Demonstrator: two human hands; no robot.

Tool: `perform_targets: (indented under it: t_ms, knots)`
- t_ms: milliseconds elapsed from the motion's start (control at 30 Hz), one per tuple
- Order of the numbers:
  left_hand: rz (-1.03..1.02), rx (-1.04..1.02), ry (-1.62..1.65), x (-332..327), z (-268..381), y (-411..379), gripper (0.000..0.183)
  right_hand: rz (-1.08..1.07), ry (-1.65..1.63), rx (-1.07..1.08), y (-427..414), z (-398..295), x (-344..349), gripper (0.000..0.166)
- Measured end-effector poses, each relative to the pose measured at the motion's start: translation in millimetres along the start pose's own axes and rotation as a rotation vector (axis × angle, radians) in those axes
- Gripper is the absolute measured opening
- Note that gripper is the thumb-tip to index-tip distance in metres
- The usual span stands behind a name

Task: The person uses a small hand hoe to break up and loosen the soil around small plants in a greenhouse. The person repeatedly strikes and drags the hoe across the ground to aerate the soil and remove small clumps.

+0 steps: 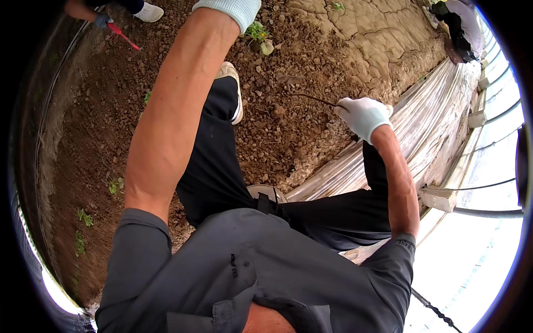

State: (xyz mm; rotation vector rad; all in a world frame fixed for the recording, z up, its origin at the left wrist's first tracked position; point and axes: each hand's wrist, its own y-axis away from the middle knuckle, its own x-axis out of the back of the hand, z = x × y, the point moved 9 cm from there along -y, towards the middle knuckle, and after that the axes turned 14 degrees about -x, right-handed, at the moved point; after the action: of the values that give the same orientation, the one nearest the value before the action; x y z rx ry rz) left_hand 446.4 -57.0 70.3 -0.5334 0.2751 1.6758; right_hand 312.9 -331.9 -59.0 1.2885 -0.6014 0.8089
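My left hand (pixel 233 10), in a pale knitted glove, reaches forward to the top edge of the picture. Its fingers are cut off from view, so I cannot see what they do. Just beyond its cuff grows a small leafy plant (pixel 259 35) with a yellow flower, rooted in loose brown soil (pixel 275 112). On the other side, my right hand (pixel 364 116), also gloved, is closed around one end of a thin, curved brown rod (pixel 312 98). The rod's far end points left, over or on the clods; whether it touches them is unclear.
Crumpled plastic sheeting (pixel 420 125) runs along the bed's right side, beside concrete blocks (pixel 439 199). At upper left, another person's gloved hand (pixel 103 21) holds a red-handled tool (pixel 120 35). Another person (pixel 462 29) is at upper right. Seedlings (pixel 84 217) grow at left.
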Motion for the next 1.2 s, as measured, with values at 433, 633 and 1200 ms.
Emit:
perform_targets:
  t_ms: [433,633,1200]
  knots:
    - [-0.996,0.29,-1.667,94,-318,54,0.034,0.34,-0.23,-0.158,116,113,-12,0.016]
    - [-1.166,0.379,-1.714,183,-412,118,0.03,0.459,-0.452,-0.262,127,138,-4,0.025]
    - [-0.735,0.35,-1.362,133,-387,180,0.031,0.482,-0.607,-0.258,136,146,6,0.028]
